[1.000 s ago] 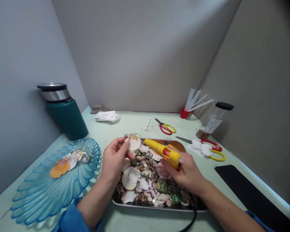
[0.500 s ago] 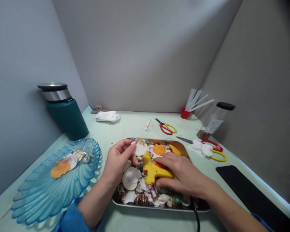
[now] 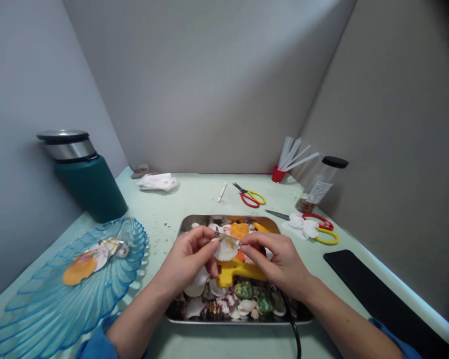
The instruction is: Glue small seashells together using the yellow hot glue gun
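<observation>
Two hands work on one white shell [image 3: 226, 251], held above a metal tray [image 3: 304, 315] on the bench [image 3: 194, 202]. The left hand [image 3: 190, 255] pinches its left edge, thumb and fingers nearly closed; the right hand [image 3: 284, 257] has its fingertips drawn together at the right edge. The step appears to be fine two-handed handling at the shell's far rim; the next move would seem to call for a light, steady pinch from both sides.

Below lies one yellow glue gun [image 3: 237, 270], resting on tray shells too heaped to count, two of them green [image 3: 244, 289]. Left: one blue dish [image 3: 41, 309] bearing a shell cluster, and one flask [image 3: 90, 187]. Far: one marker [image 3: 222, 192] and one of two pairs of scissors [image 3: 244, 191]. Right: the second pair, one jar [image 3: 319, 191], one red cup [image 3: 279, 174] with at least four white sticks [image 3: 303, 161].
</observation>
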